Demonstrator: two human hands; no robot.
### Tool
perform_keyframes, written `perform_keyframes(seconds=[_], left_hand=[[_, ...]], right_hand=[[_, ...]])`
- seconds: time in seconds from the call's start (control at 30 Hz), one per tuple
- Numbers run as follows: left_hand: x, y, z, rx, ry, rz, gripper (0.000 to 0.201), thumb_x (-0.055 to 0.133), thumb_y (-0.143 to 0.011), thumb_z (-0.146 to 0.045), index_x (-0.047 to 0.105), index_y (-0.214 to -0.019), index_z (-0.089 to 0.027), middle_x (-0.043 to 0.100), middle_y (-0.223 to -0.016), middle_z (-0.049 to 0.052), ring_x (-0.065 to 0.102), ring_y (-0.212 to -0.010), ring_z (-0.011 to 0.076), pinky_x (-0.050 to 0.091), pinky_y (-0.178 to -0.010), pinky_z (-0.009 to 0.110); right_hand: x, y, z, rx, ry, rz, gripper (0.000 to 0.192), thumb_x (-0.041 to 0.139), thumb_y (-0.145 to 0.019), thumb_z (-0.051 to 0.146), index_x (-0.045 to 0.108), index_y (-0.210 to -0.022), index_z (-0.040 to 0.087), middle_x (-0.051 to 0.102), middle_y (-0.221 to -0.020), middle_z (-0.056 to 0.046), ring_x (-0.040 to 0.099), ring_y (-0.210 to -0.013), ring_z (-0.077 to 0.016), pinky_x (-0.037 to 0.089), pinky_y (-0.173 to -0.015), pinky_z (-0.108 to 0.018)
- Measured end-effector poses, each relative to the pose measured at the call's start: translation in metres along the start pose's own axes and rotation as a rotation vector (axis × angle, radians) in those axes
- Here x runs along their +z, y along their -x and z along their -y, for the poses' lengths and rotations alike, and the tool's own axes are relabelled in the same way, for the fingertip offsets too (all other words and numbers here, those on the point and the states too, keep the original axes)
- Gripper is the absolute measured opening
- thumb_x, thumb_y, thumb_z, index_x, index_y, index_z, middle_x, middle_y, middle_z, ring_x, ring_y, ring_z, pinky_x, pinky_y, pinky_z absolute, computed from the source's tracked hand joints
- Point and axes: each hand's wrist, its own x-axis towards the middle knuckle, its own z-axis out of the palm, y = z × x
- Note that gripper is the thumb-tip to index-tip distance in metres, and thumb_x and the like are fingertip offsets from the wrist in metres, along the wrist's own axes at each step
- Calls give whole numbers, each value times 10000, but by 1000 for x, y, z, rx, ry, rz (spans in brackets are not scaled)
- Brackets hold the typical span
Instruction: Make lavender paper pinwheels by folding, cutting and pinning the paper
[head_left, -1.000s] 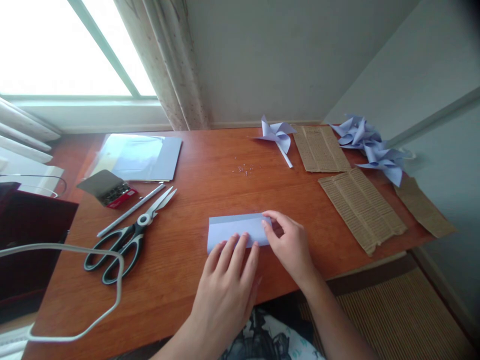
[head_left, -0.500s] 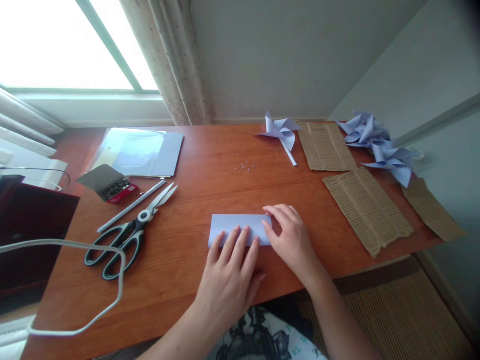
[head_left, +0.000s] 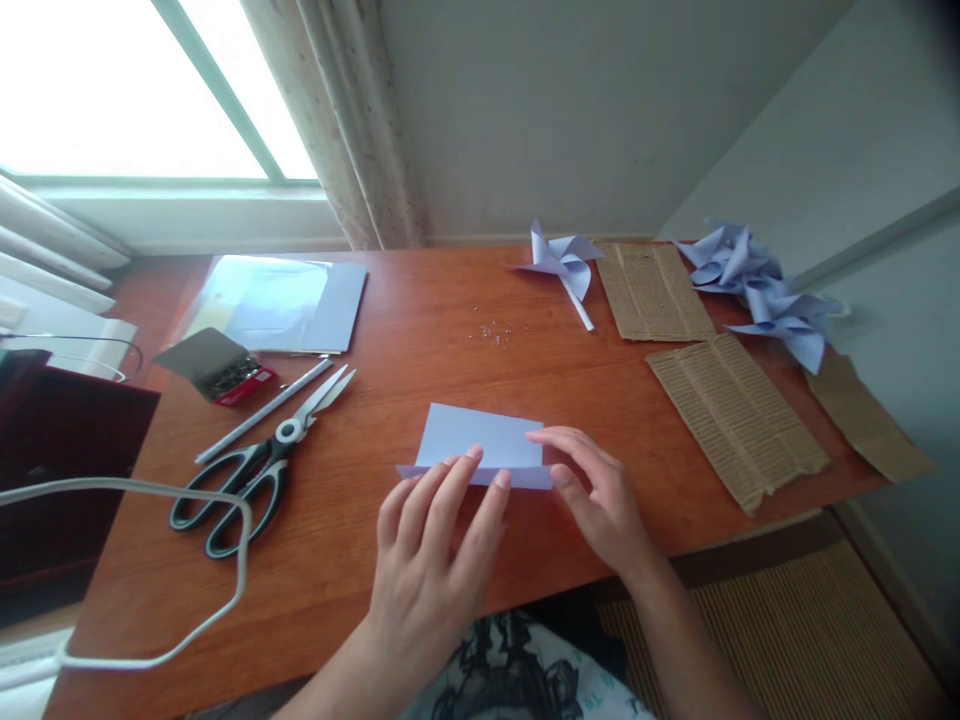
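Note:
A sheet of pale lilac paper (head_left: pixel 484 430) lies in front of me, its near edge lifted along a lengthwise crease into a narrow flap. The fingers of my left hand (head_left: pixel 431 555) are stretched apart over that flap, fingertips at the paper; the hand is open and grips nothing. At the sheet's right end, my right hand (head_left: pixel 607 505) has its index fingertip by the upper part and its thumb by the end of the flap. Finger and thumb stay apart, so this hand is open too. The underside of the sheet is hidden.
Left on the wooden table (head_left: pixel 390 370) are scissors (head_left: pixel 289 432), a paper stick (head_left: pixel 262 412), an open box of pins (head_left: pixel 236 375) and packaged paper (head_left: pixel 349 300). A white cable (head_left: pixel 244 560) loops nearby. Paper pinwheels (head_left: pixel 562 260) and cardboard pieces (head_left: pixel 739 420) lie to the right.
The folded paper has opened out: one layer now stands up as a flap along the near side. My left hand has shifted left and nearer me; my right hand has moved slightly right.

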Motion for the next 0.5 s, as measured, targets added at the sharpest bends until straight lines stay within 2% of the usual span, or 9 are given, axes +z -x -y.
perform_keyframes(seconds=[0.1, 0.23, 0.37, 0.5], left_hand=[[2, 2, 4, 2, -20, 31, 504, 699, -888, -142, 591, -1376, -205, 665, -1393, 142, 603, -1266, 324, 405, -1061, 499], [7, 4, 11, 28, -16, 151, 370, 567, -949, -136, 634, -1311, -168, 678, -1388, 109, 644, -1226, 301, 371, -1057, 491], [5, 2, 25, 31, 15, 207, 275, 486, -982, -161, 696, -1160, -160, 731, -1303, 79, 669, -1168, 301, 367, -982, 485], [1, -5, 37, 60, 145, 243, 259, 481, -981, -160, 712, -1097, -187, 761, -1233, 37, 687, -1060, 256, 381, -894, 424]], right_hand=[[3, 8, 1, -147, 148, 110, 373, 480, -1027, 478, 631, -1302, 275, 690, -1348, -86, 581, -1329, -279, 432, -1152, -512], [12, 18, 5, -241, 346, 165, 421, 521, -1005, 492, 595, -1349, 259, 637, -1438, -107, 528, -1393, -313, 360, -1197, -581], [16, 26, 13, -265, 424, 180, 391, 601, -976, 411, 596, -1324, 233, 664, -1399, -116, 577, -1335, -308, 368, -1193, -577], [16, 31, 15, -292, 438, 158, 364, 643, -957, 335, 593, -1300, 224, 700, -1329, -118, 619, -1258, -294, 416, -1158, -569]])
